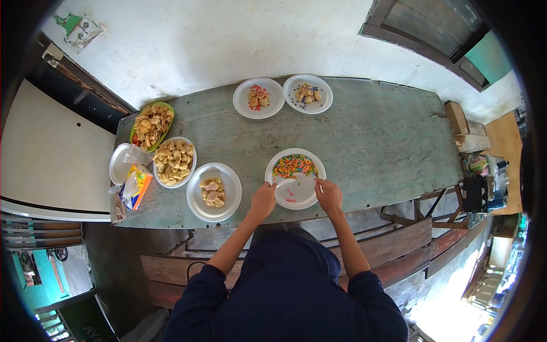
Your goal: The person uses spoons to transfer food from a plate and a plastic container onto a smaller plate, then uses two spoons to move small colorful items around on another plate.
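At the near edge of a white plate [268, 165], my left hand [264, 199] is closed, its fingertips at the left rim. My right hand [329, 196] is closed at the opposite rim. A thin whitish piece [285, 182] shows between the hands; I cannot make out what it is or which hand holds it. Small multicoloured candies [294, 166] heap in the far half of this plate, with a few pink bits [290, 200] in the near half. Left of my left hand, another white plate [195, 206] bears a small pile of pale brown fried pieces [213, 192].
Two white plates [240, 108] [325, 104] at the back hold candy-dotted pieces. On the left stand a heaped plate of fried pieces [173, 162], a green dish [170, 106] of fried food and an orange packet [137, 185]. A wooden bench [393, 245] runs along the near side.
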